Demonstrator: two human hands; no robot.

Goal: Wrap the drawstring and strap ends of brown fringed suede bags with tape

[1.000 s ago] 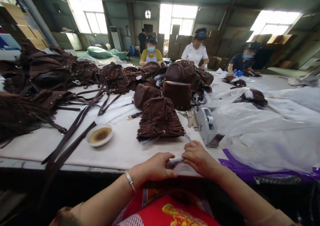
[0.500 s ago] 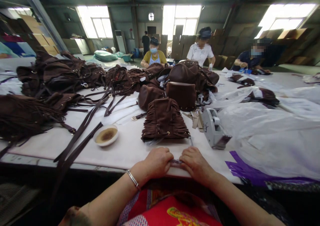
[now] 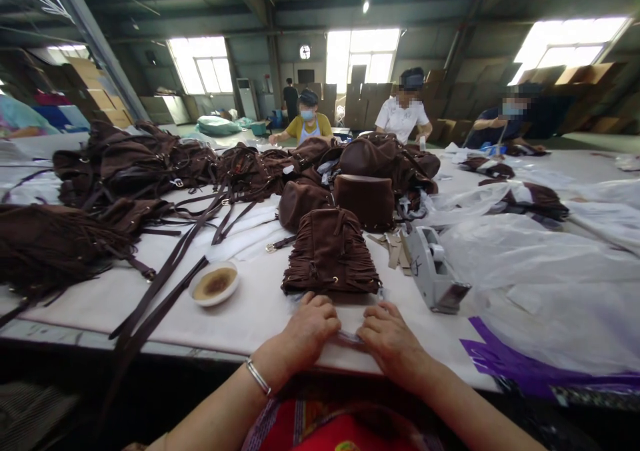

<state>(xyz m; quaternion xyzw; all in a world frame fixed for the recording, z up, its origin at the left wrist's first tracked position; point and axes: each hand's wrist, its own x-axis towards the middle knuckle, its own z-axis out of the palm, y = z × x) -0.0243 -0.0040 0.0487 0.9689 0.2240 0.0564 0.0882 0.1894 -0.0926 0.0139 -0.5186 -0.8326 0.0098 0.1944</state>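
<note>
A dark brown fringed bag (image 3: 333, 248) lies on the white table top right in front of me. At its near edge, clear plastic (image 3: 350, 336) stretches between my two hands. My left hand (image 3: 314, 324) is closed on the left part of this plastic, its knuckles close to the bag's lower left corner. On the other side my right hand (image 3: 387, 331) is closed on the right part, fingers curled. Most of the plastic is hidden beneath my fingers, and its full shape cannot be made out.
Left of the bag is a white dish (image 3: 215, 284) with brown residue. On the right stand a grey tape dispenser (image 3: 435, 271), a heap of clear plastic bags (image 3: 545, 271) and purple plastic (image 3: 500, 358). Brown bags (image 3: 150, 164) pile up behind; several co-workers sit across the table.
My hands have moved slightly apart and toward the bag, with the plastic stretched between them. The view has tilted up a little, and a co-worker's arm reaches out sideways.
</note>
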